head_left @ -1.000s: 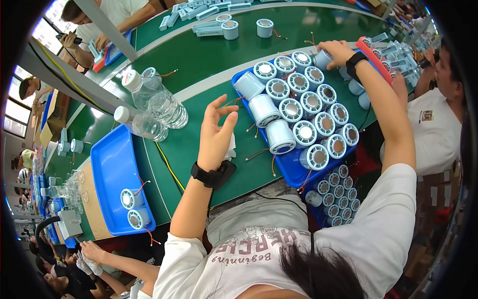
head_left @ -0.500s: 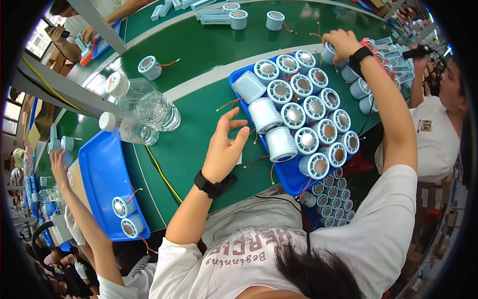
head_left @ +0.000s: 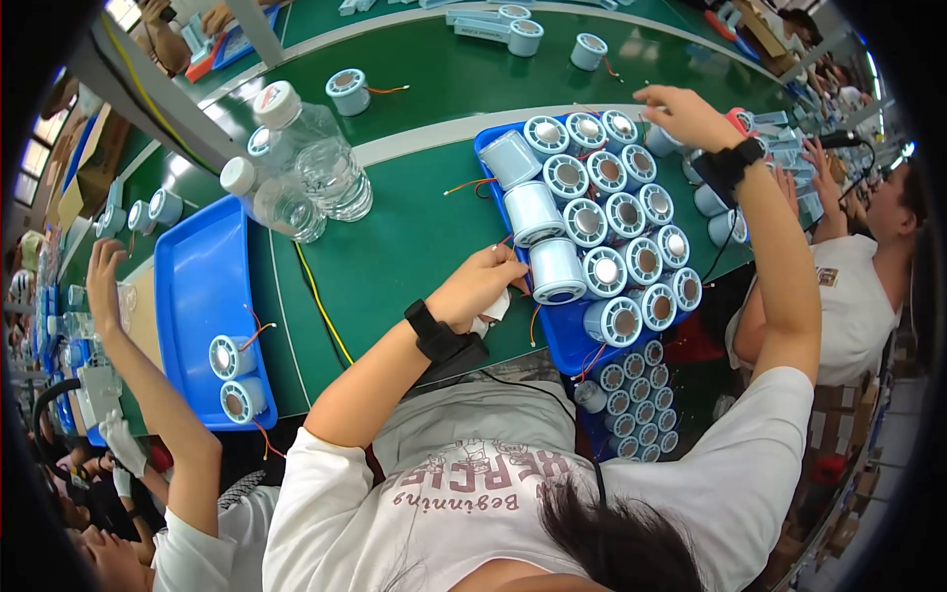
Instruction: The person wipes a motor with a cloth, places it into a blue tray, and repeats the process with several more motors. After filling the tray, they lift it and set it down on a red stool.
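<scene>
A blue tray (head_left: 564,347) holds several rows of light-blue round motor units (head_left: 586,222) with silver centres and thin wires. Most stand face up; those along its left side lie tilted over. At that left edge my left hand (head_left: 483,286) is closed, fingertips pinched together by the wires beside a tilted unit; what they hold is hidden. A small white scrap (head_left: 487,318) shows under this hand. Beyond the tray's far right corner, my right hand (head_left: 686,116) hovers with fingers stretched out, just above a motor unit (head_left: 661,140) outside the tray.
Two clear bottles (head_left: 330,168) stand left of the tray. Further left is another blue tray (head_left: 202,296) with two motor units, beside a co-worker's raised arm (head_left: 163,385). A metal post (head_left: 163,109) rises there. Another person's hands (head_left: 814,183) are at the right.
My left hand has gone from spread fingers to a pinch at the tray's edge. My right hand has let go of the motor unit beyond the tray. The whole view has shifted slightly.
</scene>
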`<state>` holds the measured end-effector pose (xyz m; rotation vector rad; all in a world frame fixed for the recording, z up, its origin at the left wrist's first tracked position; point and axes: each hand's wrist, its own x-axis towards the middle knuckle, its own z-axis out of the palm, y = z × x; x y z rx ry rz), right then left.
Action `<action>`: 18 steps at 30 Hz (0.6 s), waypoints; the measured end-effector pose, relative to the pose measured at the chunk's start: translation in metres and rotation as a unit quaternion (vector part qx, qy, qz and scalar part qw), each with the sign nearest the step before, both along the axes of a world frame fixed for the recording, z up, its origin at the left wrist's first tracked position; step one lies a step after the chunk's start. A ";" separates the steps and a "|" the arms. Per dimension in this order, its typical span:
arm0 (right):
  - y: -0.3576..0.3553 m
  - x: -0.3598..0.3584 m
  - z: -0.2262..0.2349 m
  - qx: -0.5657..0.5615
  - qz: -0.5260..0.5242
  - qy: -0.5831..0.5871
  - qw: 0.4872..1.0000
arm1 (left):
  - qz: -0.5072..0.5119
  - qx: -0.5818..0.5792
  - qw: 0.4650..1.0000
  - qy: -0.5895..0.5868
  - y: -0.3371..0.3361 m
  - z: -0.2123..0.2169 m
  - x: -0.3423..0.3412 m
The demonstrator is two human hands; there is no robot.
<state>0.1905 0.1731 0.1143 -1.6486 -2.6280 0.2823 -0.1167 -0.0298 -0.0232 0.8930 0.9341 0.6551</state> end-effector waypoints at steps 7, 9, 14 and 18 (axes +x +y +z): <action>0.106 -0.046 0.004 0.006 -0.045 0.003 0.999 | 0.090 -0.063 0.994 0.003 -0.023 0.042 -0.023; 0.155 -0.010 -0.022 0.052 -0.012 -0.042 0.998 | 0.141 -0.088 0.986 -0.028 -0.035 0.054 -0.022; 0.242 0.020 -0.098 0.068 -0.096 -0.122 0.985 | 0.228 -0.098 0.968 0.027 -0.065 0.065 -0.052; 0.283 0.110 -0.109 0.097 -0.075 0.041 0.992 | 0.221 -0.082 0.971 -0.031 -0.101 0.054 -0.069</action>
